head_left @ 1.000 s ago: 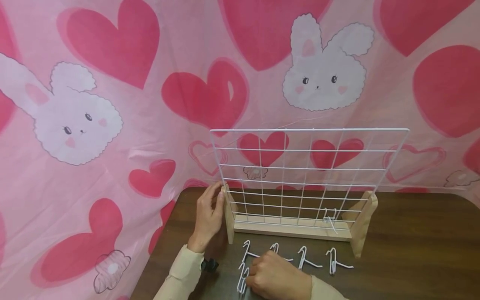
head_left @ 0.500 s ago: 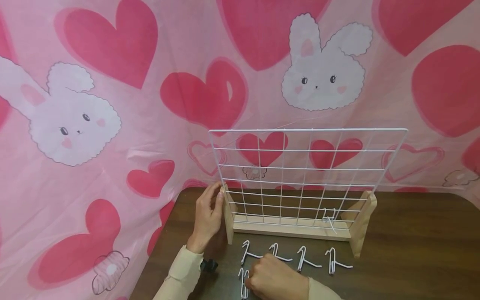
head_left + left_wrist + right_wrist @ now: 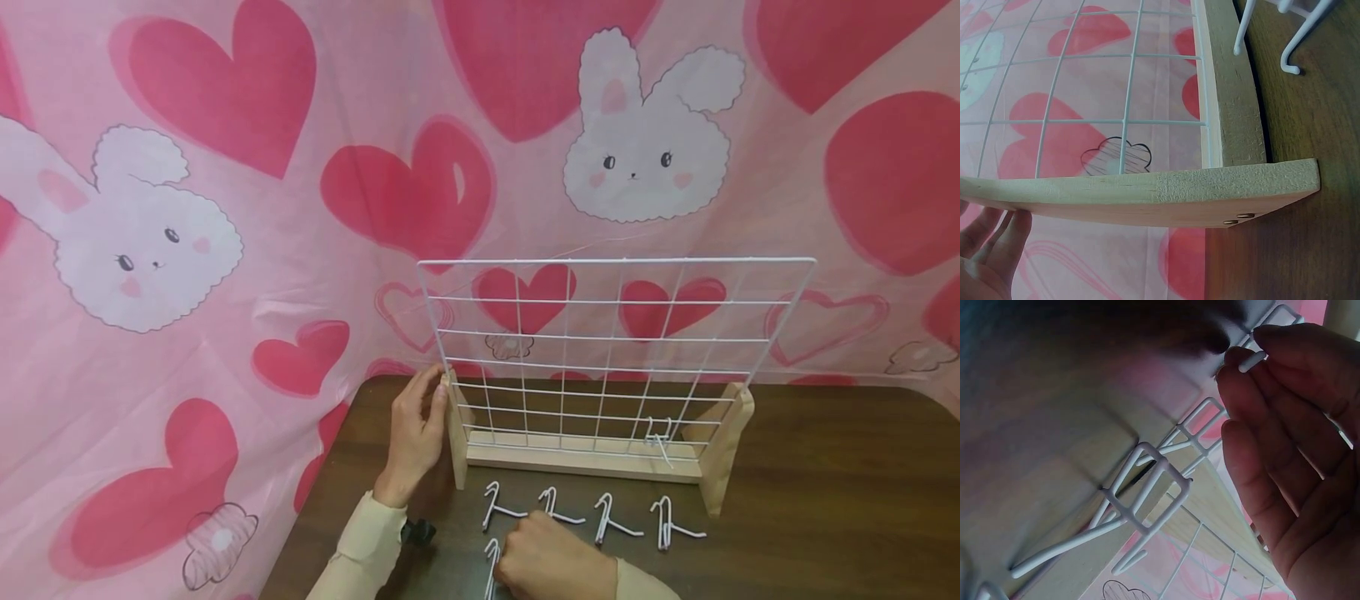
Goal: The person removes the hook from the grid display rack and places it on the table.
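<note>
A white wire grid rack (image 3: 600,339) stands upright between wooden side panels (image 3: 455,433). My left hand (image 3: 414,433) holds the top of the left panel; in the left wrist view its fingertips (image 3: 1015,234) touch the panel's outer face. Low over the table front, my right hand (image 3: 557,560) pinches a white wire hook (image 3: 491,569). Much of that hook is hidden by the hand; one white rod end (image 3: 1252,361) shows between thumb and fingers in the right wrist view. One double-pronged hook (image 3: 660,440) hangs low on the grid's right side.
Several more white hooks (image 3: 609,521) lie in a row on the dark wooden table (image 3: 832,483), in front of the rack's wooden base (image 3: 585,456). A small black object (image 3: 418,531) sits by the left sleeve. Pink cloth (image 3: 375,67) with hearts and rabbits hangs behind.
The hook in my right hand has shifted slightly down and right and turned, so its two prongs now look narrower together. My left hand keeps its place on the panel.
</note>
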A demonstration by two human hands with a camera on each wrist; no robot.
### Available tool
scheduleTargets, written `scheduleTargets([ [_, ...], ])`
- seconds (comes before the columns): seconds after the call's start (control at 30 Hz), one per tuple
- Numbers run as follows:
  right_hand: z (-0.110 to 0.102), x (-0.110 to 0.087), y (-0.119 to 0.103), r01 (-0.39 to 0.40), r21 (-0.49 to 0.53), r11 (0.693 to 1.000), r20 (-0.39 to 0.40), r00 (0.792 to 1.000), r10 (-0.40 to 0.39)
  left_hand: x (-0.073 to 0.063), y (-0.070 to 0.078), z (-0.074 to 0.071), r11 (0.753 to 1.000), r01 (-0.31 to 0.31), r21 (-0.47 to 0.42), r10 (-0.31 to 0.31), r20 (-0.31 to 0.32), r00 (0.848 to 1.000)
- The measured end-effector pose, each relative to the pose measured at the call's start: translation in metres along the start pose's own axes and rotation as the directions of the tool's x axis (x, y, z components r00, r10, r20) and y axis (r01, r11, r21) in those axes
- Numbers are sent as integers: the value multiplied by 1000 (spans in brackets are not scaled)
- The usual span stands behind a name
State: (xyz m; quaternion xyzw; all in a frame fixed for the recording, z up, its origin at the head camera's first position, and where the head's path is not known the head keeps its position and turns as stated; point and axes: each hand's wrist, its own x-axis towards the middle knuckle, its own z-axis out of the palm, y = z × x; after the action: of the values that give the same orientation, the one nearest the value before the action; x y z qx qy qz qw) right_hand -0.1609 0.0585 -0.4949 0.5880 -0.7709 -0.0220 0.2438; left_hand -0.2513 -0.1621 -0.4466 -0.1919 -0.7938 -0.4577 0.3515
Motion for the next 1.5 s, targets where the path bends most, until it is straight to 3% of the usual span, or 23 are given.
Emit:
scheduleTargets([
  [0.83,-5,-1,-4,-18,-40,999,17,1000,19,-1,0,-1,1000,-8,-7,8,-3,1000],
  [1.0,-12,-4,2,-46,10,999,26,999,46,0,0,0,1000,-7,-12,7,-2,1000],
  [1.17,-24,-7,13,-71,32,997,0,997,71,1,0,0,1000,6,-11,-6,3,1000],
  [1.5,-45,-21,35,-126,8,992,-127,984,126,0,0,0,1000,13,-8,-13,2,1000],
])
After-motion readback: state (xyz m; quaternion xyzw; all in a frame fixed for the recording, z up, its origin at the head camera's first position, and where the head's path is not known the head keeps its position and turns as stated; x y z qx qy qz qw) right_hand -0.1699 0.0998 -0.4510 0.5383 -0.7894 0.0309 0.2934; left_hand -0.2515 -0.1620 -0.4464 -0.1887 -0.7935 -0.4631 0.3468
